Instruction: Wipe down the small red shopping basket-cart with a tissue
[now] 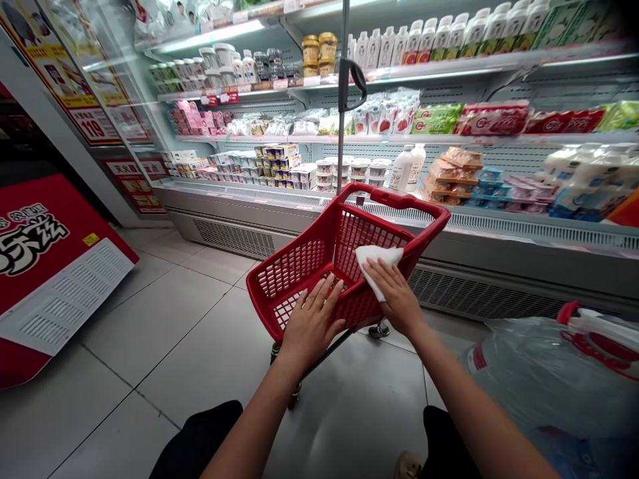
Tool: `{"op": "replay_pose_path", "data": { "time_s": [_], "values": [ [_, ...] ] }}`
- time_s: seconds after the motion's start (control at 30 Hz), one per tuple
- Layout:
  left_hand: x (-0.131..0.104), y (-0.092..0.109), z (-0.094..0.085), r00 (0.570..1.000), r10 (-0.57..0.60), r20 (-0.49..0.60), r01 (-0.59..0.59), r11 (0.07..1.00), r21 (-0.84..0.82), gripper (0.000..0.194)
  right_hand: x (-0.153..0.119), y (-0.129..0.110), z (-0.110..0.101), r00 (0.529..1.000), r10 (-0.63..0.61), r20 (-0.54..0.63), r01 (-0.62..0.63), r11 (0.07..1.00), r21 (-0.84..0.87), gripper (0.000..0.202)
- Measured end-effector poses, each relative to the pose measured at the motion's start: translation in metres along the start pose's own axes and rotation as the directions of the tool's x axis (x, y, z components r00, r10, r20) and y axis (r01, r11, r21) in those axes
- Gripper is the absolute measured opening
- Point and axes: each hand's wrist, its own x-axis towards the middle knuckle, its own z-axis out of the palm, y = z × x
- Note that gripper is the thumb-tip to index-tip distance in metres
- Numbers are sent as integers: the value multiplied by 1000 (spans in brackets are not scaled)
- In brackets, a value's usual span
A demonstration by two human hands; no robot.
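A small red plastic shopping cart (pixel 302 273) with lattice sides stands before me on the floor, its handle end towards the fridge. My left hand (pixel 313 318) lies over the near rim, palm down, fingers stretched and slightly spread, holding nothing. My right hand (pixel 392 289) holds a folded white cloth (pixel 374 255) flat against the near side of the cart by the handle end. The right fingers are extended over the cloth; its thumb is hidden. Inside the basket the perforated bottom shows between the hands.
An open refrigerated display (pixel 239 233) with several shelves of dairy goods runs behind the cart. At the left stands a red-and-white freezer (pixel 64 266). A large clear bottle with a red handle (pixel 559 372) is close on the right. Grey floor tiles (pixel 170 339) lie below.
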Motion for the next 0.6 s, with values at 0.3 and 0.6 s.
{"op": "replay_pose_path", "data": {
  "time_s": [0.3,0.6],
  "values": [
    [-4,-22,7,999,51,8,-51,999,-3,58,8,13,15,990,138,-40,-141,988,-68,83],
    [-1,-14,18,997,-41,-72,31,991,-129,85,-3,-54,19,974,-161,161,152,986,66,86]
  ]
}}
